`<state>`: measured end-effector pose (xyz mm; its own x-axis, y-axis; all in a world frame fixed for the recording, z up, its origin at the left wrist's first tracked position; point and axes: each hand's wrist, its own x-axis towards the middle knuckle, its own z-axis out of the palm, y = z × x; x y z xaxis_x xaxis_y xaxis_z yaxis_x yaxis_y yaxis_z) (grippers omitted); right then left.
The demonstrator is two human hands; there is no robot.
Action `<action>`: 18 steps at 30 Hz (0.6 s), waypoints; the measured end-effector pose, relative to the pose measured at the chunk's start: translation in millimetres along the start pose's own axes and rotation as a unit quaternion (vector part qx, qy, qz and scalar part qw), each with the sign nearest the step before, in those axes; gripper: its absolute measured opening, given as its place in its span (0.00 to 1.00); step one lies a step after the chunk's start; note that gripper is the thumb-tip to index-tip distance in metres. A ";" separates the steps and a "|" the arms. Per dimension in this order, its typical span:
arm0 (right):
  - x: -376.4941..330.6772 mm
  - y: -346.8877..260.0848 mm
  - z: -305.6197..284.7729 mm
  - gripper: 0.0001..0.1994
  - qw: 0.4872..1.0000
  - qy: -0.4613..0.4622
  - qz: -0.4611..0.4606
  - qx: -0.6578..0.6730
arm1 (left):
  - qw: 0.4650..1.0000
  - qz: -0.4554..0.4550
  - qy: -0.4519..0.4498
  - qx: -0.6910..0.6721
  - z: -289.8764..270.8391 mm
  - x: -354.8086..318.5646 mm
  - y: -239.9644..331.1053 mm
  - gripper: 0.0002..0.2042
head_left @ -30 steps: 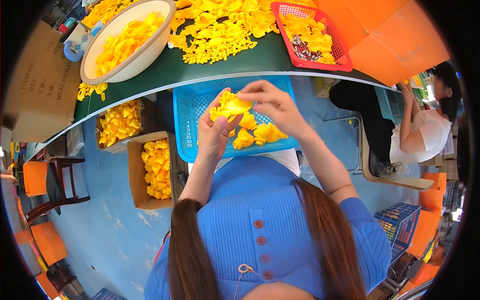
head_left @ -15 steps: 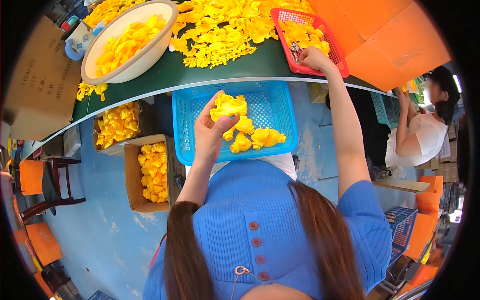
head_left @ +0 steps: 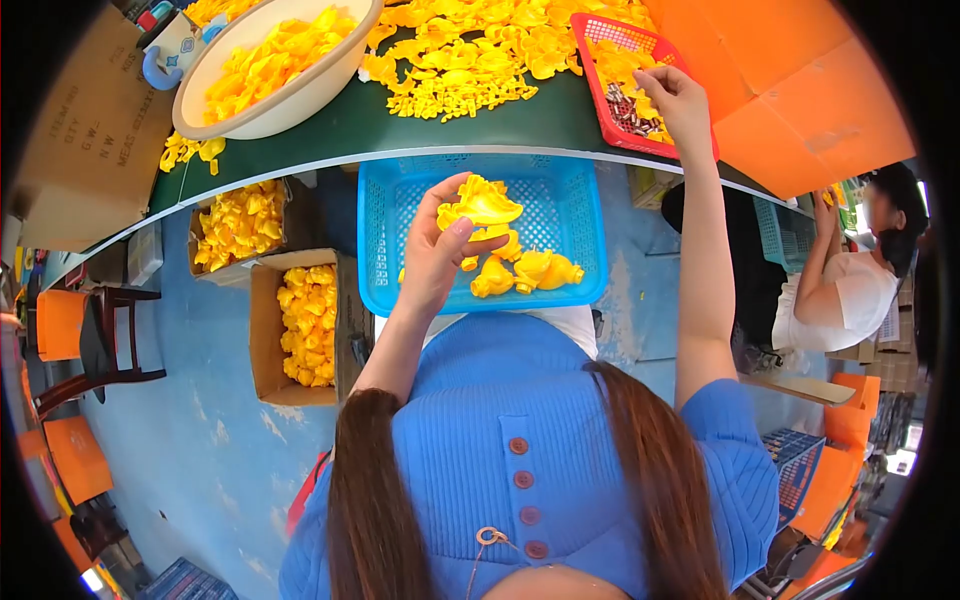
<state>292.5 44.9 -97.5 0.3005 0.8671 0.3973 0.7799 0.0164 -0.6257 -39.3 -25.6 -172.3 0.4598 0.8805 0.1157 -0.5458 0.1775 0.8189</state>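
Yellow part [head_left: 483, 203] gripped by left hand [head_left: 437, 255] | right hand [head_left: 672, 100] in red basket [head_left: 612, 128], grip unclear

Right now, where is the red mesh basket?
In the head view, the red mesh basket sits on the green table at upper right, beside the yellow parts pile, with the right hand reaching into it.

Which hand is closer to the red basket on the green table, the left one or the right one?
The right hand. It reaches over the red basket, fingers above its contents. The left hand is lower, over the blue basket, holding a yellow plastic part.
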 end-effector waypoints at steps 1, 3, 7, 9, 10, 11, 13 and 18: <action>-12.9 -17.2 2.4 0.07 0.990 -0.040 0.013 0.133 | 1.000 -0.001 0.001 0.000 -0.4 -0.2 -0.9 0.29; -44.0 -50.1 15.6 0.04 0.927 -0.145 -0.001 0.346 | 0.998 -0.015 -0.047 -0.039 -0.1 -0.8 -2.0 0.31; -87.4 -93.9 39.1 0.04 0.874 -0.268 0.035 0.403 | 0.995 -0.032 -0.071 -0.060 2.8 -3.5 0.2 0.34; -95.8 -102.6 44.6 0.06 0.843 -0.306 0.059 0.437 | 0.994 -0.026 -0.078 -0.066 3.3 -4.5 3.4 0.35; -97.4 -104.5 45.9 0.06 0.837 -0.310 0.068 0.446 | 0.994 -0.023 -0.080 -0.065 3.5 -4.9 4.6 0.35; -99.1 -105.6 47.3 0.06 0.831 -0.317 0.055 0.454 | 0.993 -0.021 -0.080 -0.084 3.8 -5.3 5.4 0.33; -102.4 -106.0 49.9 0.06 0.830 -0.311 0.045 0.460 | 0.991 -0.020 -0.081 -0.104 4.4 -5.6 5.5 0.32; -106.8 -103.9 50.7 0.07 0.819 -0.330 0.049 0.468 | 0.991 -0.021 -0.083 -0.104 4.3 -5.1 4.0 0.33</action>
<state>151.6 -24.2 -109.0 -0.2663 0.9622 0.0578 -0.0844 0.0365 -0.9958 -40.8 -31.2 -167.3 0.5850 0.7888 0.1884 -0.6476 0.3146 0.6940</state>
